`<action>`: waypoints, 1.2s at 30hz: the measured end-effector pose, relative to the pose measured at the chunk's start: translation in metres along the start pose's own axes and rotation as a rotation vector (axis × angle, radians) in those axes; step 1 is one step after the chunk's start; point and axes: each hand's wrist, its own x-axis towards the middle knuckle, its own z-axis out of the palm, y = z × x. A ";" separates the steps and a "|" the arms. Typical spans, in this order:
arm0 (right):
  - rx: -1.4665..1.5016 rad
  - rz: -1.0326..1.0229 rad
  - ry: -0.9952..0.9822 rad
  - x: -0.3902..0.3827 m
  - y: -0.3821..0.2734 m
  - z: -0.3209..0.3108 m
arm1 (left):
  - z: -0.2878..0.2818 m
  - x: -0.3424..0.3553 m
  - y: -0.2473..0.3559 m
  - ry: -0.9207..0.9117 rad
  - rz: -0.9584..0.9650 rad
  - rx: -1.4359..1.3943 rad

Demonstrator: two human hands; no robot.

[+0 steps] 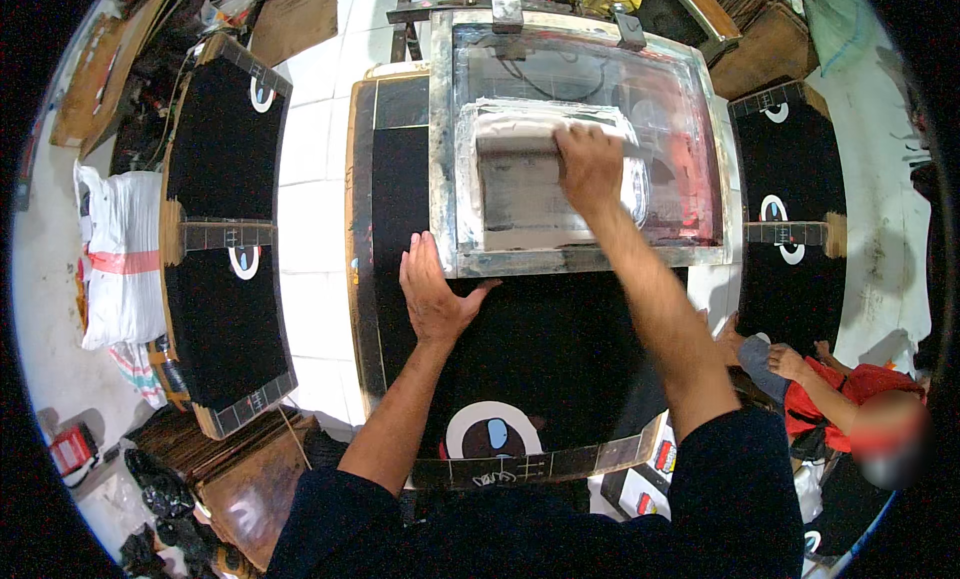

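Observation:
A screen-printing frame [574, 261] lies over a black fabric panel [560, 349] on a board. Across its mesh, my right hand [592, 167] grips the squeegee [517, 145], a wide bar reaching left from my fist. White ink [545, 111] borders the wiped patch around the squeegee, thickest along the far side. My left hand [437, 297] rests at the frame's near left corner, fingers stretched along the side and thumb spread below the near edge. Close to me, the panel carries a printed round motif [494, 434] in white, dark and blue.
Clamps [508, 13] hold the frame's far edge. More black panels on boards stand at left [222, 299] and right [790, 169]. A white sack [122, 259] lies far left. At lower right, another person in red [850, 389] has their hands near a grey cloth [763, 364].

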 end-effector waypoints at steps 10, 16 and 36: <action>0.005 -0.055 -0.037 0.065 0.032 0.015 | 0.002 0.000 -0.001 0.045 0.047 0.029; 0.046 0.017 -0.061 0.003 0.012 0.003 | 0.002 -0.001 0.001 0.033 0.015 0.012; 0.127 -0.001 0.015 -0.077 -0.015 -0.057 | 0.023 -0.001 -0.003 0.354 0.058 -0.432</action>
